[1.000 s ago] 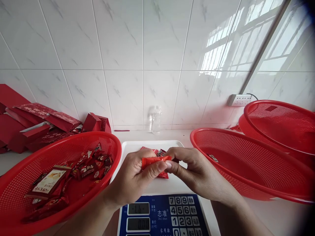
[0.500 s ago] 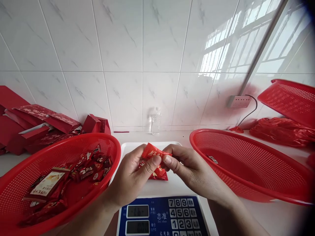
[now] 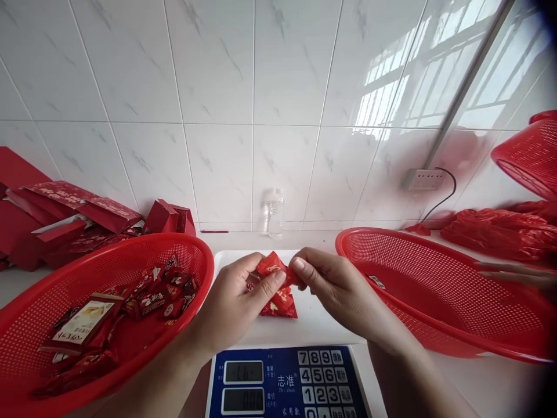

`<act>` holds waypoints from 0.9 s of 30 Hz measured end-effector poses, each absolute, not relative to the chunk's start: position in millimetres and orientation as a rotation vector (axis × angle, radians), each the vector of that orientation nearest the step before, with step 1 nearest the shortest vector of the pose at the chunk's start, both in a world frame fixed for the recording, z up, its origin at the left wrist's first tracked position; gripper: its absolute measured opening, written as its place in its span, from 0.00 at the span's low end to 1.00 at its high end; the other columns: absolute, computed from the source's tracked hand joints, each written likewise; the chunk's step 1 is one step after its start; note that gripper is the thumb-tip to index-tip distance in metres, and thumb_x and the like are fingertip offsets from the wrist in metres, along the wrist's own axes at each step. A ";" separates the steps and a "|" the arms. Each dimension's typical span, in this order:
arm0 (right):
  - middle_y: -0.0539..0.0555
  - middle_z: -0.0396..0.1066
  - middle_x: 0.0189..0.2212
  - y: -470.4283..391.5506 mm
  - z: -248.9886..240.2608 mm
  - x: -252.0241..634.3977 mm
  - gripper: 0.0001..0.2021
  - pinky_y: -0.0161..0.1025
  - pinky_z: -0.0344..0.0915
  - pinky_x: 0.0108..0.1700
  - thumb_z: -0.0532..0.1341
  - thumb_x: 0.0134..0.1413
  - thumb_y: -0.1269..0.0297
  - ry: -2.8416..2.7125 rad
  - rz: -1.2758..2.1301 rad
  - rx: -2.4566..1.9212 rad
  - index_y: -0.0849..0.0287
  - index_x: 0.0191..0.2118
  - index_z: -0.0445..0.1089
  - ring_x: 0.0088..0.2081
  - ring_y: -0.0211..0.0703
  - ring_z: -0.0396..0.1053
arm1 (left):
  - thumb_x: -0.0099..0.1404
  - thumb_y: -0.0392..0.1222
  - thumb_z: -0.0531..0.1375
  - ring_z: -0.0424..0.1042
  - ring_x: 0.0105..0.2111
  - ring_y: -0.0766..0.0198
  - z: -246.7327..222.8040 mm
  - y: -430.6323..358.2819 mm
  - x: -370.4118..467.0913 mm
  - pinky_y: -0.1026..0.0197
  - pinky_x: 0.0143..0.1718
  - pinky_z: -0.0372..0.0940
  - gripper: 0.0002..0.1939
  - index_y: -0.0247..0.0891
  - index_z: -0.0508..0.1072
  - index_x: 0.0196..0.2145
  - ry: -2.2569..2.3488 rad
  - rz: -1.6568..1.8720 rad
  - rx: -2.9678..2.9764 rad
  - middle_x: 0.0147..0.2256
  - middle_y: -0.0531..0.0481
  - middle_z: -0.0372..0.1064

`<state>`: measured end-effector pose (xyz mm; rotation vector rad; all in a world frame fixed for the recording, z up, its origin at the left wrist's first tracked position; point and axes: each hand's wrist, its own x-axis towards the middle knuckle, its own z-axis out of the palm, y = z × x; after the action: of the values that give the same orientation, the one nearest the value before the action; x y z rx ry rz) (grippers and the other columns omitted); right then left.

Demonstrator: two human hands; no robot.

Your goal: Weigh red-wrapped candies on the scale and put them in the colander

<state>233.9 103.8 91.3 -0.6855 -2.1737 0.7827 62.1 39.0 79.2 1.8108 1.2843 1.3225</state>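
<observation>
A small red packet with gold print (image 3: 273, 264) is pinched between my two hands above the white scale pan (image 3: 256, 335). My left hand (image 3: 235, 302) is closed on the left part, its thumb lying across the front. At the right end of the packet, the fingertips of my right hand (image 3: 333, 284) are squeezed together. Below the hands, other red packets (image 3: 281, 307) lie on the pan, partly covered by the left thumb. The scale's blue panel (image 3: 285, 363) with its keys and two displays faces me at the bottom.
To the left a red basket (image 3: 208, 264) holds several wrapped snacks (image 3: 152, 299); red boxes (image 3: 78, 203) lie behind. Another red basket (image 3: 387, 237) stands right, with another person's hand (image 3: 516, 274) over it. A raised basket (image 3: 528, 154), red bags (image 3: 491, 232) and clear bottle (image 3: 275, 215) are behind.
My right hand has shifted slightly right and turned, still gripping the packet's end. The raised basket has moved up and right, and another person's hand has appeared over the right basket.
</observation>
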 end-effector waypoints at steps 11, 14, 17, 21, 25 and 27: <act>0.54 0.77 0.37 115.1 83.3 230.9 0.06 0.39 0.58 0.35 0.59 0.59 0.64 -2.716 0.322 -1.102 0.57 0.38 0.72 0.38 0.46 0.72 | 0.65 0.26 0.51 0.73 0.41 0.51 54.5 61.3 53.3 0.46 0.42 0.69 0.18 0.38 0.75 0.46 2.059 0.758 2.472 0.40 0.44 0.76; 0.53 0.78 0.38 111.6 78.5 222.6 0.07 0.41 0.59 0.36 0.62 0.57 0.60 -2.793 0.286 -1.087 0.57 0.37 0.72 0.39 0.49 0.73 | 0.65 0.26 0.50 0.74 0.39 0.51 56.3 59.8 52.3 0.47 0.40 0.70 0.18 0.37 0.76 0.43 2.115 0.698 2.494 0.39 0.45 0.76; 0.53 0.77 0.36 112.9 73.0 217.4 0.05 0.39 0.57 0.33 0.59 0.59 0.65 -2.816 0.211 -1.086 0.57 0.35 0.72 0.37 0.46 0.72 | 0.66 0.27 0.50 0.74 0.39 0.51 58.1 58.4 54.1 0.47 0.41 0.70 0.18 0.37 0.75 0.45 2.113 0.667 2.501 0.39 0.44 0.76; 0.51 0.75 0.31 123.0 72.5 224.3 0.11 0.36 0.50 0.27 0.52 0.60 0.73 -2.808 0.088 -1.223 0.56 0.31 0.69 0.30 0.39 0.68 | 0.66 0.28 0.51 0.74 0.41 0.50 55.8 58.0 60.5 0.45 0.42 0.70 0.18 0.36 0.75 0.47 2.052 0.630 2.498 0.41 0.43 0.76; 0.53 0.71 0.27 134.7 76.9 237.2 0.14 0.38 0.45 0.26 0.48 0.59 0.75 -2.745 -0.036 -1.406 0.58 0.27 0.65 0.25 0.39 0.61 | 0.66 0.27 0.51 0.73 0.43 0.51 51.3 57.6 65.7 0.45 0.45 0.69 0.17 0.36 0.76 0.45 1.927 0.600 2.528 0.40 0.44 0.75; 0.54 0.70 0.27 138.5 77.6 240.5 0.14 0.38 0.45 0.26 0.47 0.58 0.76 -2.722 -0.044 -1.437 0.58 0.26 0.64 0.24 0.38 0.58 | 0.67 0.29 0.52 0.73 0.44 0.52 50.1 56.7 66.5 0.45 0.47 0.69 0.15 0.38 0.75 0.45 1.851 0.614 2.546 0.40 0.45 0.74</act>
<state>240.5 138.5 77.6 -1.4371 -2.7220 -0.0440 66.5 56.7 50.1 2.5464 1.8515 0.6139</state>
